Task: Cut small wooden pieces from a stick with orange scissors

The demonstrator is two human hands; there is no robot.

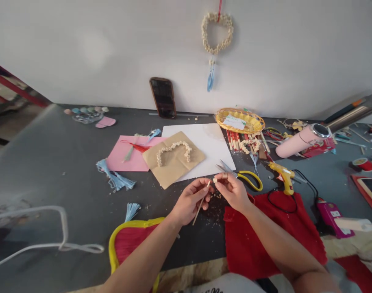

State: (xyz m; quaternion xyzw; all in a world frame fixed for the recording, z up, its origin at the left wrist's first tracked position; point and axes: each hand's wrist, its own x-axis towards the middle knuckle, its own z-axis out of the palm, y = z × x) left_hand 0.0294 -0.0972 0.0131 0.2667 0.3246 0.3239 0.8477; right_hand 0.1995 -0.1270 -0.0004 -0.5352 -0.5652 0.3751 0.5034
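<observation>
My left hand (193, 199) is closed around a thin wooden stick (199, 210), which slants down toward me from the fingertips. My right hand (233, 191) pinches a small pale piece (215, 180), its exact kind too small to make out. The two hands are close together, a small gap between their fingertips. Small pale crumbs (216, 196) are scattered on the dark table below them. Beyond the hands, an arch of small pale bits (174, 149) lies on a brown paper square (161, 173). Yellow-handled scissors (249, 179) lie just past my right hand.
A yellow glue gun (283, 176) and red cloth (274, 232) are at right, near a pink bottle (298, 141). A wicker basket (255, 124) and phone (163, 97) stand by the wall. Blue tassels (114, 177) lie left. A heart-shaped wreath (204, 34) hangs above.
</observation>
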